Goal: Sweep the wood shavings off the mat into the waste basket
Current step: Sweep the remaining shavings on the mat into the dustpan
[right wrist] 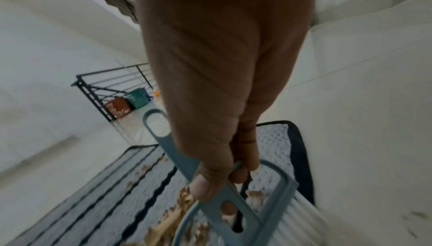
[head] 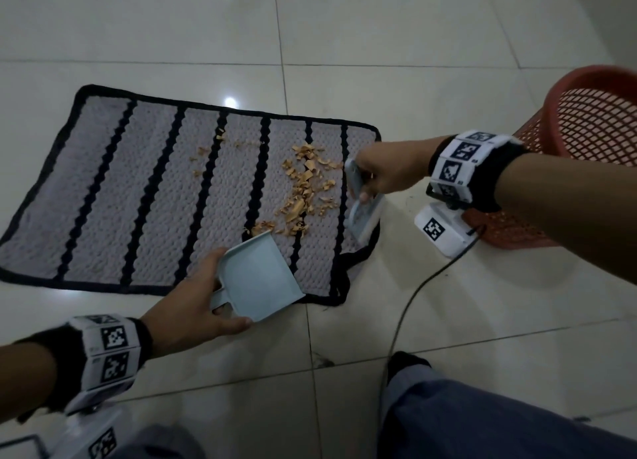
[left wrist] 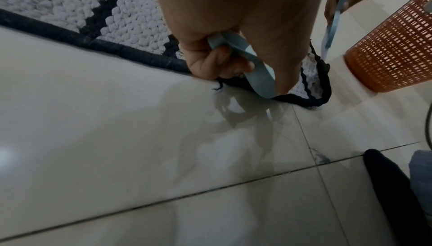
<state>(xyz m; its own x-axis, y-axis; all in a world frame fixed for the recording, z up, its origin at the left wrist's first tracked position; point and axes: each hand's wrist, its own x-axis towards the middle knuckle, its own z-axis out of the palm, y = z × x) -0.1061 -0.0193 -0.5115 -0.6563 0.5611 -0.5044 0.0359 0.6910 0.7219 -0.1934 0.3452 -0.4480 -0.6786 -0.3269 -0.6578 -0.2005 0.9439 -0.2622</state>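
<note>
A grey mat (head: 144,196) with black stripes lies on the tiled floor. Tan wood shavings (head: 305,189) are heaped on its right part. My left hand (head: 196,307) grips the handle of a pale blue dustpan (head: 256,276) whose mouth rests on the mat's near edge, facing the shavings. The same handle (left wrist: 254,65) shows in the left wrist view. My right hand (head: 379,176) grips a pale blue hand brush (head: 362,210) at the mat's right edge, its white bristles (right wrist: 311,226) down beside the shavings. The red mesh waste basket (head: 586,138) stands right of the mat.
A black cable (head: 413,293) runs across the floor tiles between the mat and my leg (head: 482,420). In the right wrist view a black metal railing (right wrist: 110,87) with coloured boxes behind it stands beyond the mat.
</note>
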